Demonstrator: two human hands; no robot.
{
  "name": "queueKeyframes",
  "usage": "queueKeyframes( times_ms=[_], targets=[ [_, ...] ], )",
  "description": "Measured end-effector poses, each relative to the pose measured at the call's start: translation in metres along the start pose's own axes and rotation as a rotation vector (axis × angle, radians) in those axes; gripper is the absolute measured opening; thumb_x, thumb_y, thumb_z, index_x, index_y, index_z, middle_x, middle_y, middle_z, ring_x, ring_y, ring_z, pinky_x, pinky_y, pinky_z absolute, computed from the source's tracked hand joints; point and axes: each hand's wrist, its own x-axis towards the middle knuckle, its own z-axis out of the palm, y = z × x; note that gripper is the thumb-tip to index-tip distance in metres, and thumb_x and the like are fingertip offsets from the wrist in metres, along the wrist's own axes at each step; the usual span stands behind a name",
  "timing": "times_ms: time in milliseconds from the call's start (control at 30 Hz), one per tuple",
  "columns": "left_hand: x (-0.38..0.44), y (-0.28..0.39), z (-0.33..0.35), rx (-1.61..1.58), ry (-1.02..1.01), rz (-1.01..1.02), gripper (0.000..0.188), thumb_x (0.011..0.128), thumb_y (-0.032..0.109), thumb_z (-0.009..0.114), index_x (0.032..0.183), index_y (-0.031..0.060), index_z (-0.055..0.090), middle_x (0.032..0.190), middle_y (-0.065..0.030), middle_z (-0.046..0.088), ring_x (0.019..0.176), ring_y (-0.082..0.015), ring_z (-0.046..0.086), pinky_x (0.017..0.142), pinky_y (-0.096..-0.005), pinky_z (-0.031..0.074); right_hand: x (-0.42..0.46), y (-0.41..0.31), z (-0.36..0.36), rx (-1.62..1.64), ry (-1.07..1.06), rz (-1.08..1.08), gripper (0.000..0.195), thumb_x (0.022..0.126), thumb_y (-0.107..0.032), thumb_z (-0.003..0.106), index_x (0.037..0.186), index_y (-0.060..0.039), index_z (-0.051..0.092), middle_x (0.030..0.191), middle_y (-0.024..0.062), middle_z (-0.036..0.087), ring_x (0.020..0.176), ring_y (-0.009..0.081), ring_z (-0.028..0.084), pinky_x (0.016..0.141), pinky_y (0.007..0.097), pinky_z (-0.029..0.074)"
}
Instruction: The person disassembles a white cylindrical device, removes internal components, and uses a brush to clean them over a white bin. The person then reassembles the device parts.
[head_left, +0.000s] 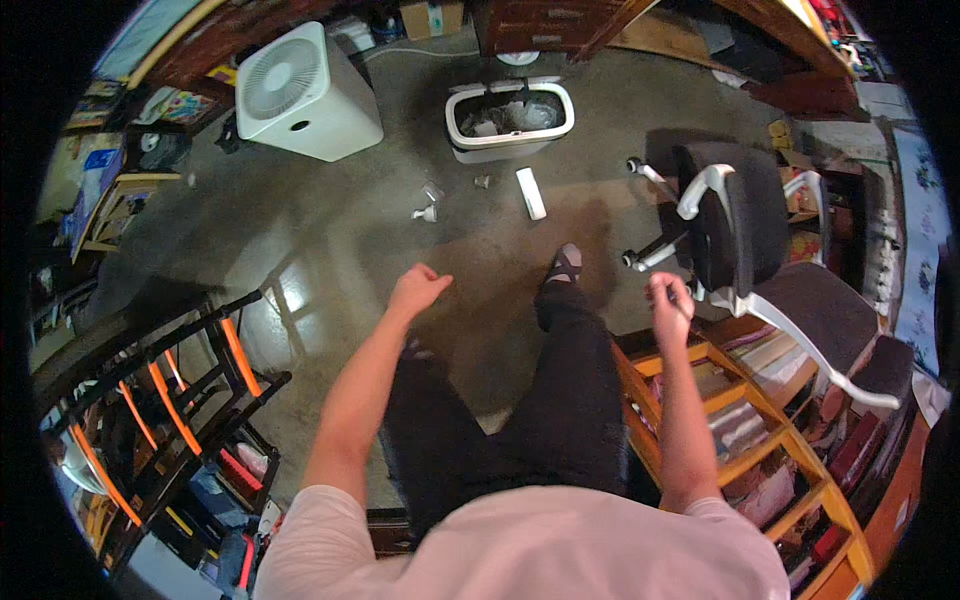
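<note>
My left hand (420, 292) hangs over the floor with its fingers curled and thumb extended; nothing shows in it. On the other side, my right hand (671, 304) is raised near the base of an office chair, fingers folded in; whether they enclose something small cannot be told. On the concrete floor (330, 232) ahead lie a white oblong object (531, 193), a small white fitting (426, 214), a clear piece (433, 190) and a tiny greyish cup-like piece (482, 181). Behind them stands a white-rimmed bin (510, 139), its top open, with crumpled plastic and scraps inside.
A white air purifier (311, 94) stands at the far left. The black office chair (727, 217) is on the right, above a wooden ladder-like frame (750, 427). A black rack with orange strips (172, 405) occupies the near left. My foot (566, 262) rests on the floor.
</note>
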Motion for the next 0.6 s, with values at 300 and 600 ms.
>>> queueKeyframes(
  times_ms=[300,600],
  targets=[
    [0.354,0.042,0.151,-0.064,0.139,-0.216,0.115,0.076,0.062,0.093,0.153,-0.0082,0.044,0.156,-0.0303,0.056,0.143,-0.0406,0.061,0.115,-0.0479,0.052,0.266,0.174,0.083,-0.569,-0.413,-0.1,0.023,0.105,-0.026,0.077,0.108,-0.003,0.075,0.086,0.0096,0.075,0.078,0.0157,0.068,0.076,0.0321,0.055],
    [0.452,0.054,0.236,0.018,0.463,-0.088,0.101,0.077,0.058,0.091,0.148,0.0025,0.045,0.15,-0.0185,0.05,0.143,-0.0404,0.053,0.116,-0.0528,0.049,0.382,0.292,0.255,-0.275,-0.639,-0.249,0.02,0.107,-0.023,0.072,0.111,-0.0037,0.076,0.09,0.0089,0.077,0.087,0.0162,0.072,0.084,0.0331,0.057]
  ],
)
